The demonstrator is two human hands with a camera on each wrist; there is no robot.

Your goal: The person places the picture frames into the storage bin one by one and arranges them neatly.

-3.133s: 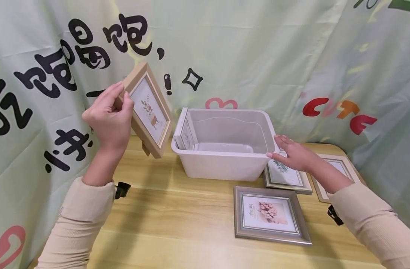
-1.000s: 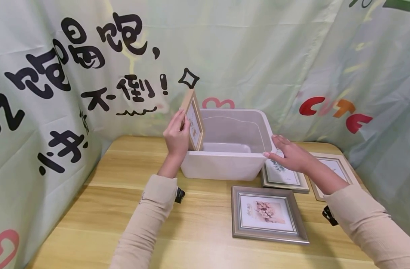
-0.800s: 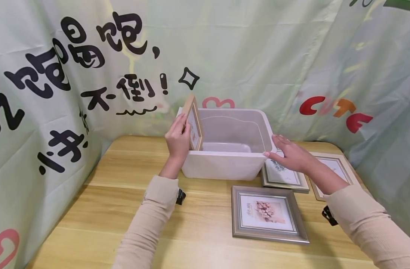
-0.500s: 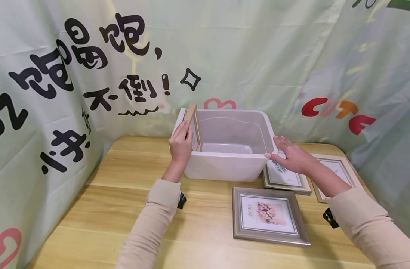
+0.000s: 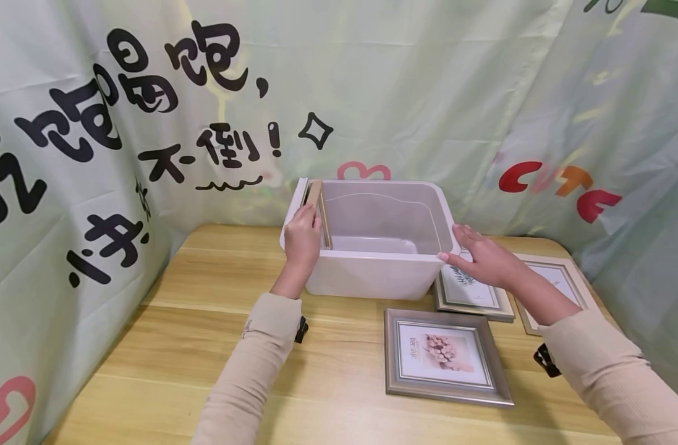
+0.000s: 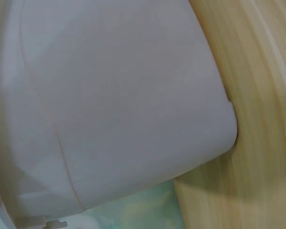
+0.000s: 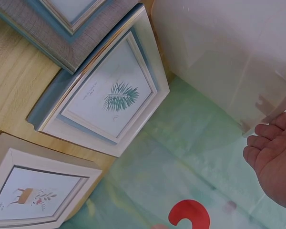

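Note:
In the head view a pale grey plastic bin [image 5: 366, 275] stands upright on the table. My left hand [image 5: 303, 238] grips the near top edge of a light wood picture frame [image 5: 314, 193], which stands on edge inside the bin near its left wall. Another frame, white, lies against that wall and is mostly hidden. My right hand [image 5: 486, 256] rests on the bin's right rim with its fingers extended; the right wrist view shows this hand [image 7: 276, 160] at the rim too. The left wrist view shows mainly the bin's outer side [image 6: 119, 95].
A grey-brown frame with a pink flower print [image 5: 449, 357] lies in front of the bin. To the right are a leaf-print frame [image 7: 109, 95], partly under my right hand, and a cream frame [image 7: 38, 191]. A printed curtain [image 5: 416, 93] hangs behind the wooden table [image 5: 205, 266].
My left hand has brought the light wood frame from the left of the bin rightward, then lowered it inside beside the white frame. My right hand has stayed on the rim.

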